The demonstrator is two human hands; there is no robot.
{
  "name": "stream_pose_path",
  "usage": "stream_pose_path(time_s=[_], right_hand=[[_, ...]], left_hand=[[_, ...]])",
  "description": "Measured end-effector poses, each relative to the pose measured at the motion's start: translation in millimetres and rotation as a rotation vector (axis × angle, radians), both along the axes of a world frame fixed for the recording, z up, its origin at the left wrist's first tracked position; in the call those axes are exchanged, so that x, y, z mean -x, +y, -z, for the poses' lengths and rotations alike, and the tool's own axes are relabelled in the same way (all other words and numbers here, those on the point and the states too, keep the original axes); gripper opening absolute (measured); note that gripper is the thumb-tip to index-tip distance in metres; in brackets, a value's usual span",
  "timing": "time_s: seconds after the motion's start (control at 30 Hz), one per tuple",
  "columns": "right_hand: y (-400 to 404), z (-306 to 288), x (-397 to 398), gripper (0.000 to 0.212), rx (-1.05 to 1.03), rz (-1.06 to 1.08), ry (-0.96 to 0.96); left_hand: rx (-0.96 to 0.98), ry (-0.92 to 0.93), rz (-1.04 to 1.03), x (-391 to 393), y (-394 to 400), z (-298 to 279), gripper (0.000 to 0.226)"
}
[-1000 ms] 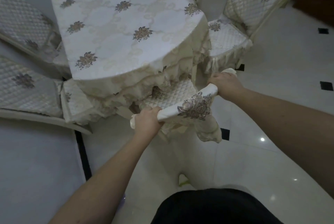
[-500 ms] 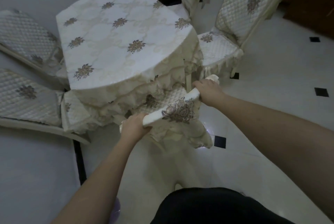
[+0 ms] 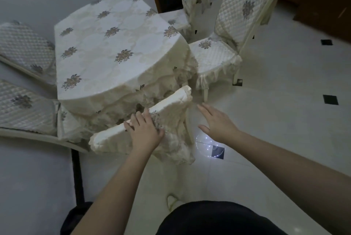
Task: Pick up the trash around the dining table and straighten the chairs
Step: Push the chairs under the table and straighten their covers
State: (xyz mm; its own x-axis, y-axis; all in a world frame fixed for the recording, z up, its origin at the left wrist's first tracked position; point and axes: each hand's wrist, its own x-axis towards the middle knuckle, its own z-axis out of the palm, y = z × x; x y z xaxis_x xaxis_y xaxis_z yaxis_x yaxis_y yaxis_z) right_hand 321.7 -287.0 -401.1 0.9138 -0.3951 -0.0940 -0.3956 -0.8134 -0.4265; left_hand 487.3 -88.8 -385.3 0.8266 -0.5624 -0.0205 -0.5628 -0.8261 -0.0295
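The dining table (image 3: 106,48) wears a cream cloth with flower motifs. Right in front of me a chair (image 3: 171,100) in a cream quilted cover is pushed in under the table's near edge, only the top of its backrest and its hanging cover showing. My left hand (image 3: 145,130) lies on top of that backrest near its middle, fingers spread flat over it. My right hand (image 3: 216,120) hovers just to the right of the backrest, open and off the chair, holding nothing. No trash shows on the table top.
Two more covered chairs (image 3: 228,44) stand at the table's right and far side, the nearer one angled out. Two others (image 3: 20,101) lean at the left by the wall. A white slipper (image 3: 171,201) is on the pale tiled floor by my legs.
Both hands gripped the backrest ends and pushed the chair in toward the table. Now my right hand has let go and moved right; my left hand has shifted to the middle and flattened.
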Motion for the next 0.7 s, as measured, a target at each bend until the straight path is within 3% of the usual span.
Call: stream_pose_path(time_s=[0.37, 0.5, 0.7], right_hand=[[-57, -20, 61, 0.063, -0.001, 0.144, -0.021], [-87, -26, 67, 0.060, 0.040, 0.204, 0.028], [-155, -38, 70, 0.058, 0.152, 0.351, 0.093]], left_hand=[[0.041, 0.036, 0.013, 3, -16, -5, 0.080], [0.077, 0.106, 0.220, -17, -74, -9, 0.065], [0.096, 0.208, 0.591, -25, -227, -5, 0.071]])
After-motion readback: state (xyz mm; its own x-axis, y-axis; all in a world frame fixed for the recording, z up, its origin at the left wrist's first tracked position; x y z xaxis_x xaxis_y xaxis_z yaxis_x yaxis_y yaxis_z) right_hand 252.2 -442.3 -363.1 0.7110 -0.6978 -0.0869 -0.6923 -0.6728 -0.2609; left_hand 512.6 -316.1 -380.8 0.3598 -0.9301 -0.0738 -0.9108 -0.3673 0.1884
